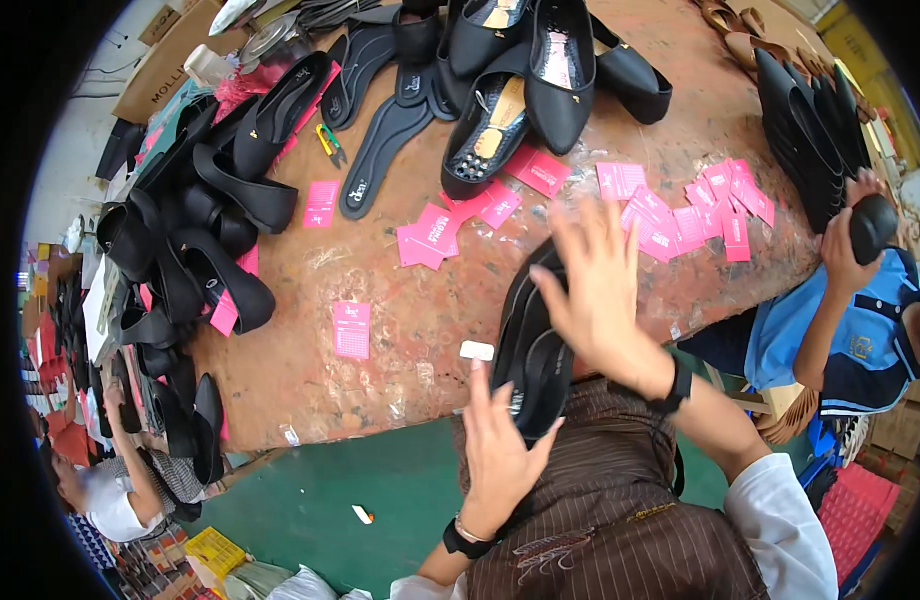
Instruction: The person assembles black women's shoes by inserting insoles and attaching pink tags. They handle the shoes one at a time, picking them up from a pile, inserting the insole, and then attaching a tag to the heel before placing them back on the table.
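I'm seeing the black pump (532, 350) sitting at the near edge of the table (290, 375), heel toward the striped apron (590, 490). The right hand (602, 290), fingers spread open, is covering its forepart; the left hand (505, 450), also open, is flanking the heel, index tip meeting a white tab (476, 350), possibly stuck there. I'm judging this a positioning step, calling next for a steadied shoe.

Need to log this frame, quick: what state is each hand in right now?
Left hand: open, a small white piece at its index fingertip.
Right hand: open, fingers spread, by the black shoe; contact can't be told.
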A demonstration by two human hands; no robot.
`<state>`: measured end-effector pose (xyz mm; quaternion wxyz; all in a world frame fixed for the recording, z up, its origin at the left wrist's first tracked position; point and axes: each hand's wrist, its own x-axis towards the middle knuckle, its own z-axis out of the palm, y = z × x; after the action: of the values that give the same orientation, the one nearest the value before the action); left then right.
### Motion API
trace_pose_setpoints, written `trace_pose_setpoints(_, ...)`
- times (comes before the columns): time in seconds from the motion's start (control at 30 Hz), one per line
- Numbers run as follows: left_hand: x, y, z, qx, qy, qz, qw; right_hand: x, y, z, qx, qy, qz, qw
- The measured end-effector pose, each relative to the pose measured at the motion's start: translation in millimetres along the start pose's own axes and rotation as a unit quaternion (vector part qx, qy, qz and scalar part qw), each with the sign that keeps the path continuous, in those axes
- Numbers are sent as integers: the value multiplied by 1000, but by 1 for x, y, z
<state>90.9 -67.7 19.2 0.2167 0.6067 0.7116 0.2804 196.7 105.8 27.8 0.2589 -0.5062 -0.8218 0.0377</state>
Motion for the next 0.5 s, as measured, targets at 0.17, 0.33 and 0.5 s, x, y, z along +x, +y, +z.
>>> trace_pose_setpoints(0.17, 11, 32, 12, 83, -120, 36, 989, 21, 14, -46, 252, -213, 156, 931)
trace_pose_setpoints(0.33, 14, 31, 20, 174, -197, 69, 962, -83, -2, -63, 201, -204, -32, 957)
trace_pose_setpoints(0.5, 17, 32, 18, 179, -203, 67, 960, -75, 1, -9, 84, -148, -77, 982)
